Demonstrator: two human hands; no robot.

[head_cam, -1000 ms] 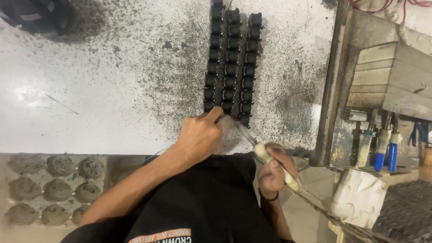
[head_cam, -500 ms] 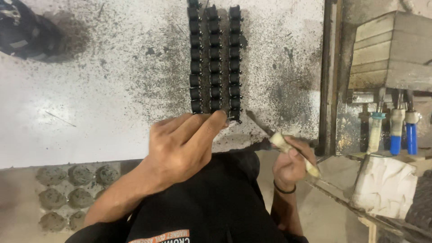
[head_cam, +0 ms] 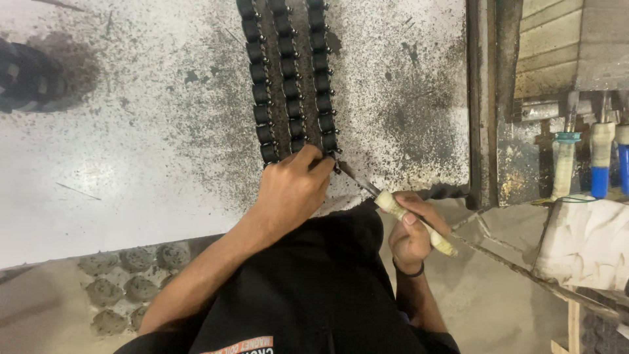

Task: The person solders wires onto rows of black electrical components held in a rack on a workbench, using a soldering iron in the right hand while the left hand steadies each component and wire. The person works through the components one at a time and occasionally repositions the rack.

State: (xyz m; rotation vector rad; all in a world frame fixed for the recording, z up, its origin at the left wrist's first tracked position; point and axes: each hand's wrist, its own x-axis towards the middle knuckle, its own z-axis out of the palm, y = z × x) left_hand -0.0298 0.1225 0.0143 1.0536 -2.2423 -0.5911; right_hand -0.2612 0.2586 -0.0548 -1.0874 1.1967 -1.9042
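My left hand, earlier spread below the black cylinder rows, now pinches their near end. My right hand still grips the pale-handled blade, tip at the same end.

Three parallel rows of small black cylindrical pieces — lying flat, end to end, on the speckled grey slab, pale-handled thin-bladed tool slanting at their near ends.
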